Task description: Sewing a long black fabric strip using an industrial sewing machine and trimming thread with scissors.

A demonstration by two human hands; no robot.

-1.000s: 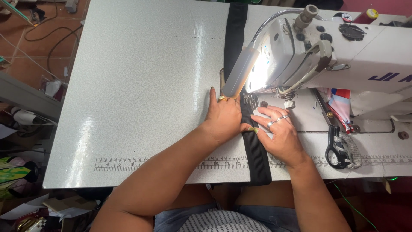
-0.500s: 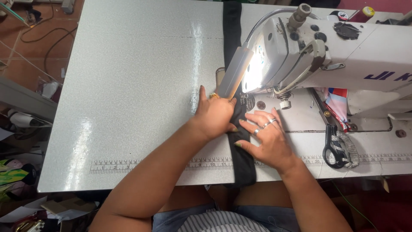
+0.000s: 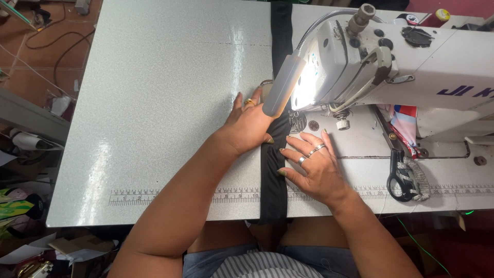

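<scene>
A long black fabric strip [image 3: 272,175] runs from my lap across the white table [image 3: 164,103] and under the head of a white sewing machine [image 3: 391,67]. My left hand [image 3: 249,123] lies flat on the table at the strip's left edge, fingers spread, a ring on one finger. To the right of the strip, my right hand [image 3: 311,164] rests with ringed fingers pressing the cloth just in front of the presser foot [image 3: 296,121]. The machine's lamp [image 3: 283,85] shines on the needle area and hides part of the strip.
Black-handled scissors [image 3: 399,172] wrapped in cord lie right of the needle plate. A ruler scale [image 3: 175,195] is printed along the table's near edge. Coloured cloth scraps [image 3: 404,123] sit under the machine arm. Cables and clutter lie on the floor at left.
Both hands have slid a little forward along the strip toward the needle, and the strip has fed further under the machine. The camera view has shifted slightly.
</scene>
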